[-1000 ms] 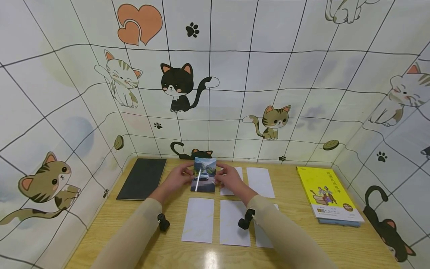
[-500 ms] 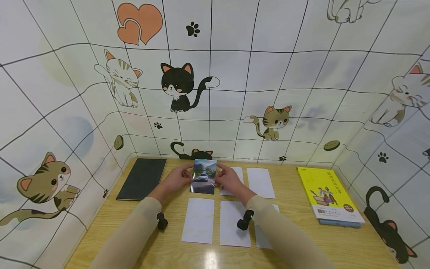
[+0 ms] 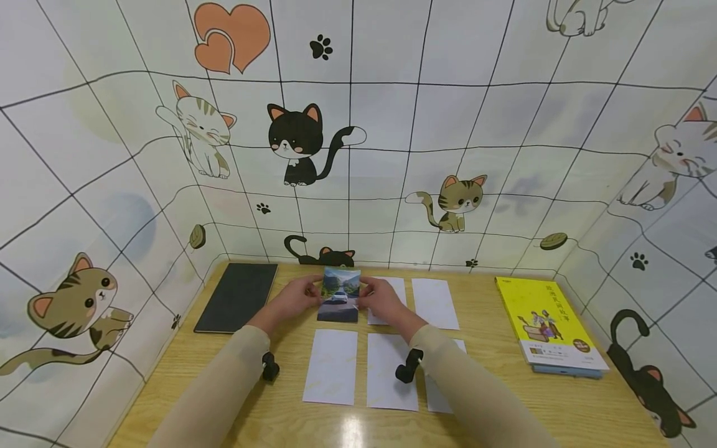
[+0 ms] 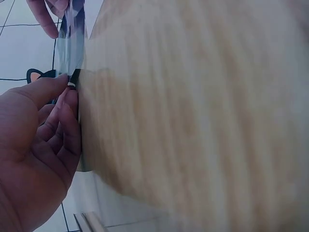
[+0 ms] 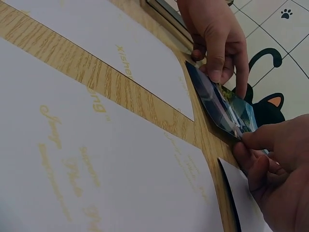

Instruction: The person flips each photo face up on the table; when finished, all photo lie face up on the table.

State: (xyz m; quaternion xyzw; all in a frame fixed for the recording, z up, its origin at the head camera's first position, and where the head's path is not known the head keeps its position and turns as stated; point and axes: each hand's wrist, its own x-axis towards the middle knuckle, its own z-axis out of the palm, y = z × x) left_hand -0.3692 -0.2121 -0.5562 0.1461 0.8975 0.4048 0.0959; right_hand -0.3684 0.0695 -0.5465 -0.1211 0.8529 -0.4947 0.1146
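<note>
A glossy photo (image 3: 340, 297) of a white car on a mountain road is tilted up above the back of the table, its picture side towards me. My left hand (image 3: 295, 297) pinches its left edge between thumb and fingers. On the opposite edge, my right hand (image 3: 386, 298) pinches it the same way, as the right wrist view shows with the photo (image 5: 224, 104) between both hands. Face-down white photo sheets lie around: one (image 3: 330, 367) in front of the photo, another (image 3: 391, 379) to its right, and one (image 3: 435, 303) behind, right of my right hand.
A black notebook (image 3: 236, 297) lies at the back left of the wooden table (image 3: 185, 373). At the right, a yellow book (image 3: 546, 323) rests on a blue one (image 3: 566, 371). A cat-printed wall covering (image 3: 381, 174) encloses the table's back and sides.
The photo has dipped slightly and its tilt has shifted, so the bright glare streak across it is gone. Both hands keep hold of its edges, almost in place.
</note>
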